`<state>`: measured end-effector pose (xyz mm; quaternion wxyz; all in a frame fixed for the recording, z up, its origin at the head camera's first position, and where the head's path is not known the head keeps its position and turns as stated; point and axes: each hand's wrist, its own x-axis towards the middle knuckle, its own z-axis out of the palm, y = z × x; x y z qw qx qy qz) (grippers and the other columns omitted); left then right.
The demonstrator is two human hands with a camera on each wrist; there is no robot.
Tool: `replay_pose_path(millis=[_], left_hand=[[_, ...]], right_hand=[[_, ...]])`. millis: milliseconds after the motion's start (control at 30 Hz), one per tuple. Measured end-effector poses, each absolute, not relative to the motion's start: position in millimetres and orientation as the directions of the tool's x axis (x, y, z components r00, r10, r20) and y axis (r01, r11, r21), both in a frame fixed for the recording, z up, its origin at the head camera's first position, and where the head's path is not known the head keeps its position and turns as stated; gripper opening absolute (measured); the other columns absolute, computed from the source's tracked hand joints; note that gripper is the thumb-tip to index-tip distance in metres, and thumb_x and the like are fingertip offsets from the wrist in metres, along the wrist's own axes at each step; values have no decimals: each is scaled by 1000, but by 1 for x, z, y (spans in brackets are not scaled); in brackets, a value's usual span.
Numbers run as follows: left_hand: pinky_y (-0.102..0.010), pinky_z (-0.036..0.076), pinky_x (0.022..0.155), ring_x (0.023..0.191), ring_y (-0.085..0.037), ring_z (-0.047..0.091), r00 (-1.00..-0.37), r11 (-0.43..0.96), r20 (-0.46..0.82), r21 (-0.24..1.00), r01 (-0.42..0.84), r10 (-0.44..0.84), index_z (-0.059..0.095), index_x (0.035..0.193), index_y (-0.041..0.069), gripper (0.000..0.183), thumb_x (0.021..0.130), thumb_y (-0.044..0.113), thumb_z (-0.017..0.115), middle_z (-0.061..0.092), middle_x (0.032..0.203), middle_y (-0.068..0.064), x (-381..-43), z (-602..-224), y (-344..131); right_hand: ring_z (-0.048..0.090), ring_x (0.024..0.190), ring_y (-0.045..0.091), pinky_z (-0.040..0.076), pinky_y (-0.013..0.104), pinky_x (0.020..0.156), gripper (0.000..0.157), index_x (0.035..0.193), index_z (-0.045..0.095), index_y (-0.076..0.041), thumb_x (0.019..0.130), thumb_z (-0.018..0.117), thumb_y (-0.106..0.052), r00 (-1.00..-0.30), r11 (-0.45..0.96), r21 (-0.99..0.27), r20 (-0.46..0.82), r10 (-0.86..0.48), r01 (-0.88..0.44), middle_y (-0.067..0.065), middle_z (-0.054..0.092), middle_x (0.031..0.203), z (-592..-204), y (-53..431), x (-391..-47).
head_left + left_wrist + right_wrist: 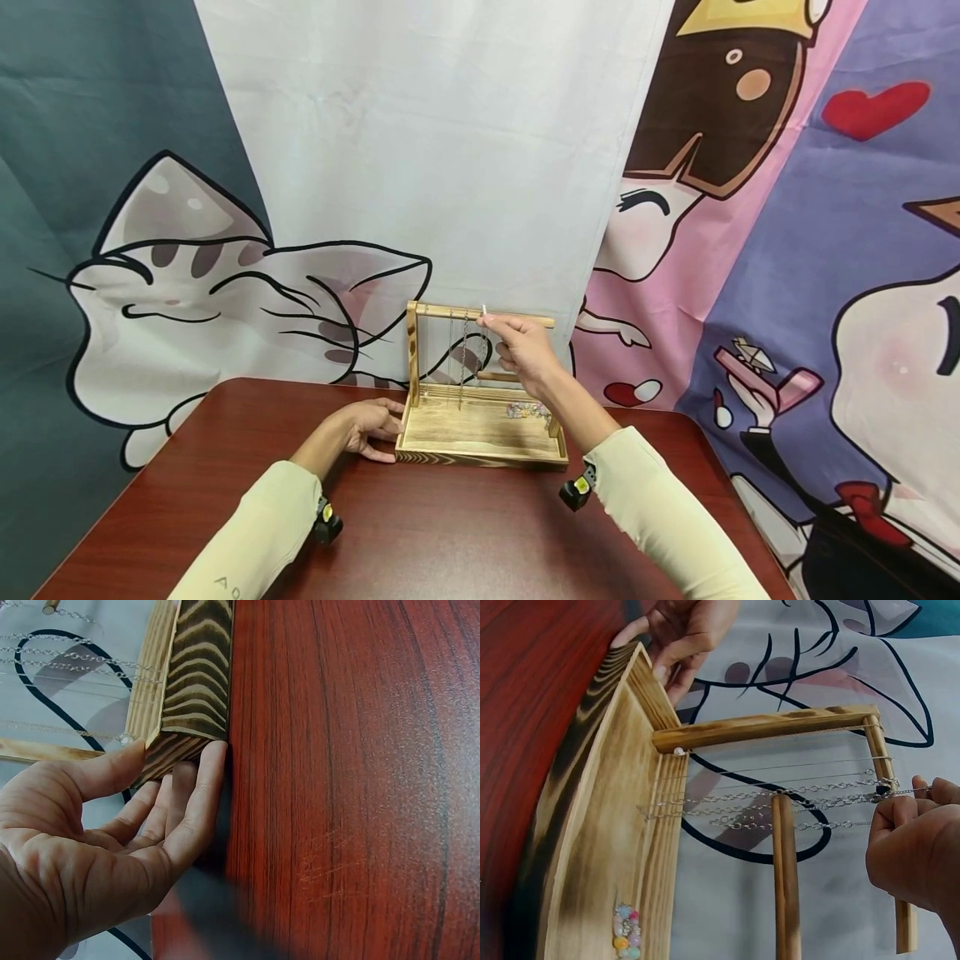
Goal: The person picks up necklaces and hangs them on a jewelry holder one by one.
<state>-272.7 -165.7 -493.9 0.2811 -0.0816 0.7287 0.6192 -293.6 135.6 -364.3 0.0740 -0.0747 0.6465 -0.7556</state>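
Note:
A wooden jewelry stand (480, 457) has a shallow tray base, a post at its left and an upper bar (780, 726). My left hand (369, 427) touches the tray's left end, its fingers (199, 802) and thumb against the outer end wall. At the upper bar, my right hand (525, 348) pinches the end of a thin silver chain (909, 791) between thumb and forefinger. Several silver chains (825, 787) hang from this bar near the fingers. A colorful beaded bracelet (627, 930) lies in the tray's right part.
A lower wooden bar (784, 877) sits below the upper one. The stand is on a reddish-brown table (450, 542), close to its back edge. Behind hangs a cloth backdrop (450, 150) with cartoon figures.

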Motion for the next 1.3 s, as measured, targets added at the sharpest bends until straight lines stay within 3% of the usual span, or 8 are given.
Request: replay_pose_path(millis=[133,167,267,433,700,900,1167,1300], left_hand=[[-52,73,90,110,-25,73,-828,216,-514,855,-472,226,41,162,2,60,106,-5,61,67,134,-22,-272,-494,-165],[-52,73,90,111,-25,73,-828,216,-513,855,-471,227,41,162,2,60,106,-5,61,67,134,-22,-272,-494,-165],[-53,72,91,111,-25,73,-829,220,-509,858,-465,232,41,161,1,59,106,-6,60,67,133,-23,-271,-494,-165],[-53,72,91,110,-25,73,-829,220,-508,858,-464,232,42,161,1,58,106,-6,61,69,133,-23,-272,-494,-166],[-54,72,91,110,-24,74,-831,222,-505,860,-460,233,42,161,1,58,106,-5,61,68,134,-24,-272,-494,-165],[-53,72,92,111,-24,74,-832,221,-505,860,-461,230,42,161,2,59,106,-5,62,65,138,-25,-272,-494,-166],[-51,72,90,110,-24,74,-829,226,-509,857,-463,231,41,162,2,59,107,-4,61,69,134,-23,-271,-492,-165],[-51,72,90,111,-25,74,-828,228,-509,857,-462,234,41,162,2,58,107,-3,61,68,135,-23,-271,-491,-165]], right_hand=[[28,50,2,25,17,46,29,131,80,-3,112,72,-23,-977,-142,-989,-1,-213,32,-13,74,107,-371,135,-295],[28,50,2,24,17,46,32,134,78,-1,112,72,-24,-977,-138,-990,-5,-213,36,-14,71,98,-372,135,-295],[25,49,3,24,17,46,38,138,76,2,113,72,-26,-977,-117,-992,-16,-211,42,-15,53,71,-377,136,-295],[24,49,4,24,18,47,40,141,75,0,113,71,-28,-980,-78,-996,-35,-198,52,-13,31,59,-384,140,-293],[23,48,4,24,17,46,38,146,75,-5,112,72,-23,-983,-57,-997,-42,-178,53,-13,31,53,-397,145,-291],[24,47,2,22,16,46,43,148,70,2,112,72,-22,-984,-76,-996,-31,-175,45,-14,31,53,-403,150,-289],[28,49,2,25,15,46,43,147,66,8,113,68,-18,-981,-105,-992,-42,-188,63,-12,49,64,-417,159,-284],[29,49,2,25,16,46,35,141,73,3,112,68,-17,-980,-123,-990,-40,-197,65,-9,53,69,-423,163,-282]])
